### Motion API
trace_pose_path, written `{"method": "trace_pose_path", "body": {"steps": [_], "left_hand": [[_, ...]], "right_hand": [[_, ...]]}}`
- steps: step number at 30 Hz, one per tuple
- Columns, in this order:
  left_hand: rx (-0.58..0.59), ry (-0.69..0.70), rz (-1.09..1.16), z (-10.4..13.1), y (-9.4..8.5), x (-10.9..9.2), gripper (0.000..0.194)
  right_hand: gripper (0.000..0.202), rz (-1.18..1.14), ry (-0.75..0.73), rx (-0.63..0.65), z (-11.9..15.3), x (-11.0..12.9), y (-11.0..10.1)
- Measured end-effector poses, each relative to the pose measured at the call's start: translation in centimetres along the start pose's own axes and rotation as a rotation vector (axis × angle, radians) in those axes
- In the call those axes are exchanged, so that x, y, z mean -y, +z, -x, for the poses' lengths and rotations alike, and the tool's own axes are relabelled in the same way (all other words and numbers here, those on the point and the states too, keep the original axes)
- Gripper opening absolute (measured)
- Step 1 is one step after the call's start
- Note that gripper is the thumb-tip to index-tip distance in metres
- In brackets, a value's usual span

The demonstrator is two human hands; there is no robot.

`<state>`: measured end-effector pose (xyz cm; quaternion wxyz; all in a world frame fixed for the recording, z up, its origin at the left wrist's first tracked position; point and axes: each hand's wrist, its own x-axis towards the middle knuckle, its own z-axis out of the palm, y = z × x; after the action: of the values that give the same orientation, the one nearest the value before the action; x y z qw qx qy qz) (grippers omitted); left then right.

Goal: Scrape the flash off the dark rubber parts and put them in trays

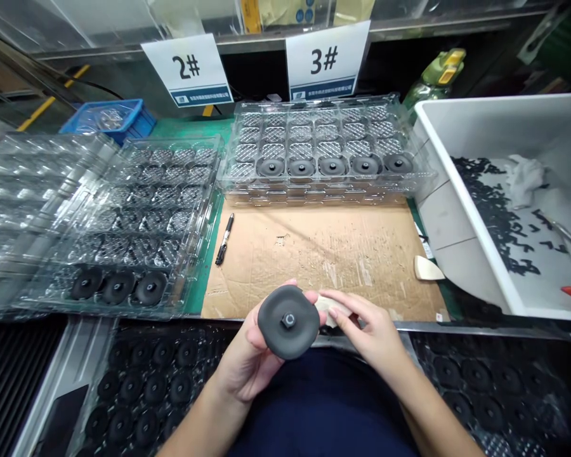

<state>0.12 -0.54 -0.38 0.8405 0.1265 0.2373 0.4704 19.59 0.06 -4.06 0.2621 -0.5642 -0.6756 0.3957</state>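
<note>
Black disc (285, 339), at lower centre of the frame, is pinched by the left hand (247, 368); the right hand (374, 330) pinches a pale pad (332, 307) close beside its rim. Better to support disc firmly, with pad pressure light and even.

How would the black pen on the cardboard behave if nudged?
The pen would probably roll sideways, given its slim, round-looking barrel. Its clip might stop it early. The cardboard looks scuffed and matte, so I'd expect little sliding.
</note>
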Motion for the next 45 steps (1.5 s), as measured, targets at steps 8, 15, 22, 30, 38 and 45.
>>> {"method": "trace_pose_path", "body": {"steps": [8,15,22,30,38,45], "left_hand": [[0.017,-0.007,-0.018,-0.02,0.23,0.22,0.06],[0.025,-0.014,-0.023,-0.03,0.35,0.3,0.061],[0.015,-0.018,-0.022,-0.15,0.36,0.28,0.059],[0.008,-0.034,-0.013,-0.12,-0.03,0.37,0.062],[-0.005,-0.032,-0.004,-0.01,0.32,0.38,0.058],[0.028,-0.039,0.013,-0.15,0.39,0.4,0.06]], "right_hand": [[0.03,0.023,-0.012,0.03,0.5,-0.24,0.46],[0.029,-0.007,-0.022,0.041,0.51,-0.24,0.52],[0.029,-0.015,-0.033,0.056,0.38,-0.25,0.62],[0.029,0.01,-0.039,0.046,0.36,-0.27,0.73],[0.029,0.042,-0.054,0.055,0.31,-0.35,0.76],[0.029,0.052,-0.052,0.055,0.38,-0.45,0.79]]}}
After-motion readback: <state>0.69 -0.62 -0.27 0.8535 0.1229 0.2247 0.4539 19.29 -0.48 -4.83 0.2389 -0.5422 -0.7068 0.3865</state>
